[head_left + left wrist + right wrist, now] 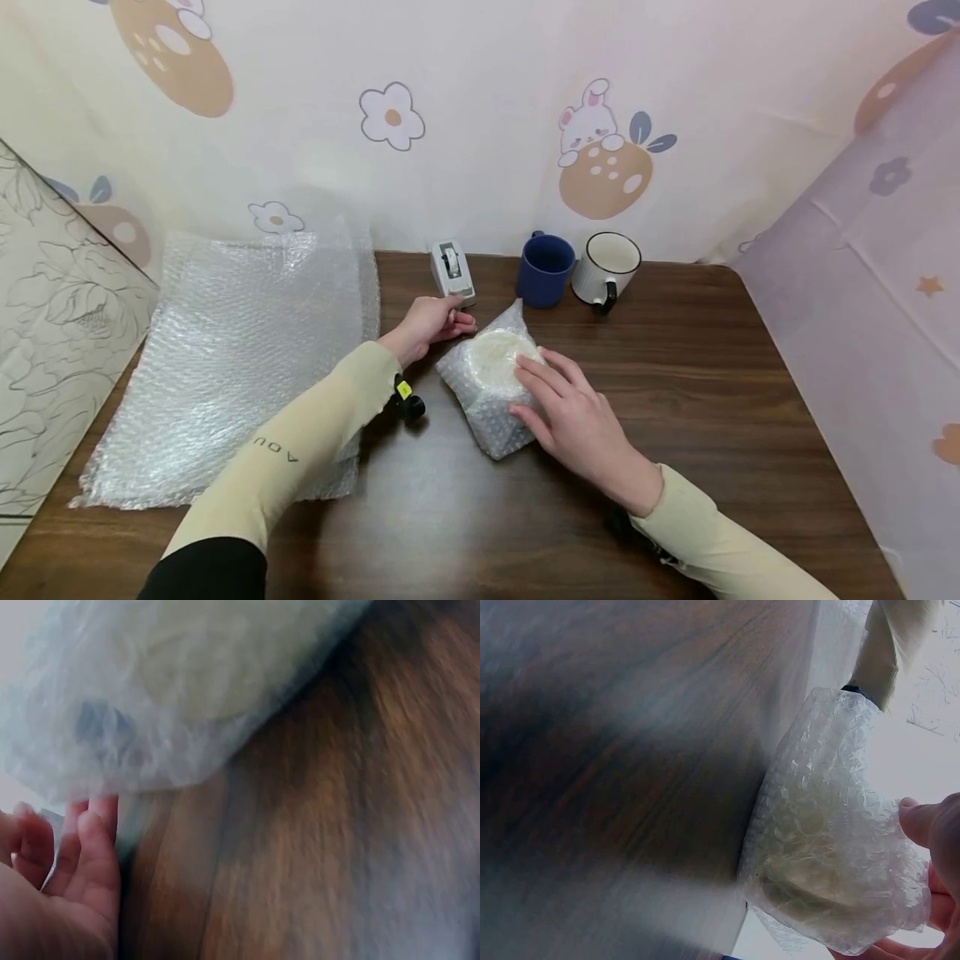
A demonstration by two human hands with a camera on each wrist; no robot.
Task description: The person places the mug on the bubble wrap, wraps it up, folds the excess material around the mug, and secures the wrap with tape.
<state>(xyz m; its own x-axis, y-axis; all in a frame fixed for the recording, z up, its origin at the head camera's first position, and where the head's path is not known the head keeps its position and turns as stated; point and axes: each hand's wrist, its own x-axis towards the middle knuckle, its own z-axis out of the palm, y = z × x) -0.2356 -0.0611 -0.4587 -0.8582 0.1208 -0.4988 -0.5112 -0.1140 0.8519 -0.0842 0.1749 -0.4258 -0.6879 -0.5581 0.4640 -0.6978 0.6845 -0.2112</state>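
A bundle of bubble wrap (487, 408) sits on the table, with a round cream-coloured thing showing through its top. My right hand (573, 417) rests on the bundle's right side, fingers spread and only slightly bent. In the right wrist view, thumb and fingers touch the clear bubbly wrap (817, 817). Beyond the bundle, my left hand (431, 325) has its fingertips at the front end of a white tape dispenser (452, 271). I cannot tell whether those fingers pinch the tape. From the left wrist, the bundle (202, 675) hangs over the view above the bent fingers.
Flat sheets of bubble wrap (247, 367) cover the table's left side, beneath my left forearm. A blue mug (545, 275) and a white mug (606, 271) with a black rim and handle stand at the back edge, close to the patterned curtain (480, 125).
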